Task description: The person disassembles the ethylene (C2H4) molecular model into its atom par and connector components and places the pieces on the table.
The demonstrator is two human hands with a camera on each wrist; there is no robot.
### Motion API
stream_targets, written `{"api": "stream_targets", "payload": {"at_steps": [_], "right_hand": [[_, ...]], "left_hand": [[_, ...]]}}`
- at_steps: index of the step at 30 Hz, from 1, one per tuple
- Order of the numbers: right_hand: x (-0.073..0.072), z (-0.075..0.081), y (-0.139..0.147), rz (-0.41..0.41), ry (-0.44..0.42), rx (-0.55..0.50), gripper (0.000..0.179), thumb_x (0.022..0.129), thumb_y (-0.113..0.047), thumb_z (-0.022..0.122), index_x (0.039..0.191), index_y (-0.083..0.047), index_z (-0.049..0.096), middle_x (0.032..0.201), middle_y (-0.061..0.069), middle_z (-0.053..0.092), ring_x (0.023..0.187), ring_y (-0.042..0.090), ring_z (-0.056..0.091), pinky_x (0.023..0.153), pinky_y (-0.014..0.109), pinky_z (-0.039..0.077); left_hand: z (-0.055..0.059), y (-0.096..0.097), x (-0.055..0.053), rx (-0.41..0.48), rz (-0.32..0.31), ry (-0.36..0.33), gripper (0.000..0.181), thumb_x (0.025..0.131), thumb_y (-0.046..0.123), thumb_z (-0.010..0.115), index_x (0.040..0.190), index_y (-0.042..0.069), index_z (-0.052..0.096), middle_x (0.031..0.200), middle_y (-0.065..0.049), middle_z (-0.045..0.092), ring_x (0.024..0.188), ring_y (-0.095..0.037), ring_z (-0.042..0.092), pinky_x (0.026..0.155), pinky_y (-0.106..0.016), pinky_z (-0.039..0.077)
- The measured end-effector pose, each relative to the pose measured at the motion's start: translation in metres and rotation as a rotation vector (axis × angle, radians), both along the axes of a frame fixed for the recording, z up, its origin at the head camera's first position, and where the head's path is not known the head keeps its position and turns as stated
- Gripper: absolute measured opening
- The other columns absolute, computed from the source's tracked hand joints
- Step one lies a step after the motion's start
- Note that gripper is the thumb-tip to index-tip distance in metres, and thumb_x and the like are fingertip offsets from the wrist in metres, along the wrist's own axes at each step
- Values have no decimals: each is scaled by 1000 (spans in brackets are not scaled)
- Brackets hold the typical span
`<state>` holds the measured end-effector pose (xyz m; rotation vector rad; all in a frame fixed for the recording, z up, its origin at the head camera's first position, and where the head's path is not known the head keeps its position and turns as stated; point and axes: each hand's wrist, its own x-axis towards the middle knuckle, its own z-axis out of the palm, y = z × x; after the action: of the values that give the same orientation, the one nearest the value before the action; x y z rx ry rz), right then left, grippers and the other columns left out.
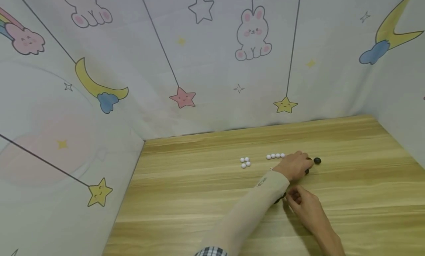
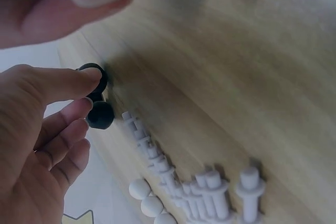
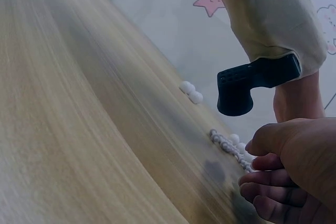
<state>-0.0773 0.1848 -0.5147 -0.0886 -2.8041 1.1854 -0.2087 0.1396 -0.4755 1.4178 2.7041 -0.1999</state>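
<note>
Under the left hand [image 1: 295, 166] lie small glossy black round pieces; in the left wrist view its thumb and index finger pinch one black piece [image 2: 102, 83]. Another black piece [image 2: 100, 116] sits just below its fingertips. A further black piece [image 1: 317, 160] lies to the right of that hand in the head view. Nearer the body, below the left wrist, the right hand [image 1: 307, 208] hovers with loosely curled fingers. Nothing shows between its fingers in the right wrist view.
White round pieces form a small cluster [image 1: 244, 166] and a short row [image 1: 273, 156] left of the hands. White collared pegs [image 2: 251, 192] stand on the wooden table [image 1: 166, 197], hidden by the sleeved left forearm [image 1: 245, 211] in the head view. Patterned cloth walls [image 1: 212, 71] surround the table.
</note>
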Motion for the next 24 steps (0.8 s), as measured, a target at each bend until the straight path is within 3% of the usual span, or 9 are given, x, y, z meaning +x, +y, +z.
{"api": "stream_targets", "payload": {"at_steps": [8, 18, 24], "right_hand": [[1, -1, 1, 4, 13, -2, 6, 89, -11, 64, 93, -7, 64, 83, 1, 67, 77, 11, 61, 63, 25, 49], [0, -1, 1, -2, 16, -4, 5, 89, -12, 65, 92, -9, 64, 82, 1, 67, 77, 12, 61, 64, 25, 49], [1, 0, 1, -4, 14, -5, 6, 89, -13, 65, 93, -8, 64, 83, 1, 68, 76, 12, 62, 63, 25, 49]], "left_hand": [[-1, 1, 3, -34, 25, -21, 20, 102, 24, 44, 114, 35, 56, 113, 14, 54, 101, -3, 47, 81, -16, 41], [-1, 0, 3, -35, 38, -49, 39, 102, 23, 46, 135, 43, 46, 129, 16, 51, 117, -2, 47, 90, -17, 44], [-2, -1, 3, -49, 42, -28, 43, 102, 25, 46, 140, 43, 40, 129, 14, 51, 118, -3, 48, 92, -18, 44]]}}
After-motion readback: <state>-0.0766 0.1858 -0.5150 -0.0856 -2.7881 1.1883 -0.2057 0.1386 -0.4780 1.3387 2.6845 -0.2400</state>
